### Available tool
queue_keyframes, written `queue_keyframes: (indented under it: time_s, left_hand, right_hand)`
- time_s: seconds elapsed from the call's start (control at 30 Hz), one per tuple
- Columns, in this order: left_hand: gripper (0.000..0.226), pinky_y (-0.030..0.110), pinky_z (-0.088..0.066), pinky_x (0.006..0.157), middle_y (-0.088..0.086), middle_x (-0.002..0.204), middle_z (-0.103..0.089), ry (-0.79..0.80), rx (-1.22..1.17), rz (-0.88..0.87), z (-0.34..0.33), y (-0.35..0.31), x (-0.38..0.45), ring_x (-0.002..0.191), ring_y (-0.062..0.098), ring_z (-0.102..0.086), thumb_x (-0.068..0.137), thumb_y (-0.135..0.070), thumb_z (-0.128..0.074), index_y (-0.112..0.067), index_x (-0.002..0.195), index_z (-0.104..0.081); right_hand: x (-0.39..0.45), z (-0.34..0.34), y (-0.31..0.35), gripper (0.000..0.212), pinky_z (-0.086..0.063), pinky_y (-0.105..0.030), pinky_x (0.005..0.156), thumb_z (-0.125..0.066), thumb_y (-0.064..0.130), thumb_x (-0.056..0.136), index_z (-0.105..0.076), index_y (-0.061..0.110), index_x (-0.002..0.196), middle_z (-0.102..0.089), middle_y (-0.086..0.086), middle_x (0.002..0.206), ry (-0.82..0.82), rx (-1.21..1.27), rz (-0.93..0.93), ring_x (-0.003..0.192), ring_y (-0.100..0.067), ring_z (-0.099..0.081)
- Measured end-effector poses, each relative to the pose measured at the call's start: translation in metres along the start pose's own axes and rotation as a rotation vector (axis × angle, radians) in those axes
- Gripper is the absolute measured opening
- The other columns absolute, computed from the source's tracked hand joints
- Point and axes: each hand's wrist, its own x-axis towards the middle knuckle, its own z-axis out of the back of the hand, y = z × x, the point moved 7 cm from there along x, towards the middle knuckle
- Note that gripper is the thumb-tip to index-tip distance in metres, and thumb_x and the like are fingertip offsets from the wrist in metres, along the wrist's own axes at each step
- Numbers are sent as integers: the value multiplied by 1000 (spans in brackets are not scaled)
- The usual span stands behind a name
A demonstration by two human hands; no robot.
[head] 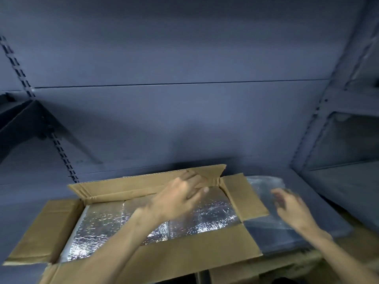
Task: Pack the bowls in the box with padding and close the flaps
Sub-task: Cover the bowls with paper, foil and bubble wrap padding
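An open cardboard box [184,255] lies low in the view, all its flaps spread. Silver foil padding [106,224] covers its whole inside, and no bowls show. My left hand [182,198] reaches across the box to the right end of the far flap [131,186]. Its fingers lie on top of the bent corner and the thumb sits under the edge, pinching it. My right hand [289,208] is blurred, fingers apart, over a stack of clear plastic padding sheets [264,187] just right of the box's right flap [244,195].
The box and sheets rest on a grey-blue metal shelf with a back wall [184,119] close behind. A slotted upright [61,154] and a dark bracket stand at the left. Another shelf bay [348,160] is at the right. More cardboard [287,265] lies under the sheets.
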Motion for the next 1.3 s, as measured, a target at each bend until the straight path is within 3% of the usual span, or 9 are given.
queue_keyframes:
  time_s: [0.07, 0.17, 0.37, 0.47, 0.53, 0.63, 0.77, 1.0, 1.3]
  left_hand:
    - [35, 36, -45, 97, 1, 117, -63, 28, -19, -42, -23, -25, 31, 114, 17, -56, 104, -41, -45, -15, 119, -63]
    - [34, 37, -41, 104, 5, 119, -64, 61, -52, -74, -50, -56, 65, 113, 22, -56, 104, -40, -46, -17, 125, -61]
    - [41, 33, -39, 106, -1, 131, -61, 123, -47, -100, -80, -83, 84, 125, 18, -50, 104, -51, -39, -25, 129, -57]
    - [40, 35, -43, 102, -5, 124, -62, 121, -71, -88, -77, -78, 84, 119, 15, -53, 104, -51, -39, -26, 127, -59]
    - [39, 33, -46, 96, -6, 120, -63, 106, -111, -60, -73, -70, 83, 114, 13, -56, 104, -50, -42, -23, 125, -61]
    - [41, 30, -53, 83, -11, 113, -63, 65, -160, -12, -66, -58, 76, 105, 7, -58, 102, -54, -42, -25, 123, -63]
    - [37, 31, -52, 87, -12, 110, -63, -1, -169, 3, -54, -47, 65, 104, 4, -58, 102, -53, -44, -27, 120, -64]
    - [31, 19, -51, 76, -15, 96, -72, -221, -310, 197, -3, -14, 27, 92, 2, -66, 101, -50, -47, -29, 107, -68]
    - [61, 34, -59, 67, 0, 100, -76, -431, -766, 694, 82, 65, -91, 83, 25, -74, 90, -79, -42, -29, 109, -71]
  right_hand:
    - [-11, -21, -23, 54, -44, -43, 103, -61, 36, 97, -47, 27, 148, -49, 1, 148, 198, -222, -45, 138, -28, -44]
    - [-27, -36, -37, 67, -32, -49, 113, -51, 64, 96, -34, 38, 155, -33, 12, 158, 330, -269, -40, 148, -22, -29]
    - [-36, -34, -39, 35, -33, -47, 109, -49, 51, 102, -59, 44, 134, -49, 16, 146, 156, -271, -17, 137, -15, -42]
    - [-37, -27, -43, 17, -47, -41, 95, -57, 44, 101, -73, 44, 100, -66, 17, 116, 22, -1, -29, 115, -15, -59]
    - [-36, -21, -46, 25, -53, -38, 83, -63, 39, 98, -71, 47, 76, -71, 20, 89, -20, 281, -95, 95, -15, -67]
    - [-31, -17, -44, 24, -55, -40, 86, -66, 31, 97, -76, 32, 75, -75, 10, 81, -31, 510, -187, 87, -17, -70]
    - [-30, 7, -26, 20, -51, -34, 74, -61, 26, 100, -69, 30, 83, -70, 12, 86, -256, 578, -198, 89, -18, -67]
    - [-53, 57, 105, 21, -50, -29, 83, -50, 22, 107, -70, 15, 106, -70, 9, 104, -616, 386, 368, 96, -10, -65]
    - [-104, -27, 287, 18, -51, -37, 90, -55, 24, 106, -69, 14, 102, -64, -1, 132, -342, 73, 1109, 116, -18, -61]
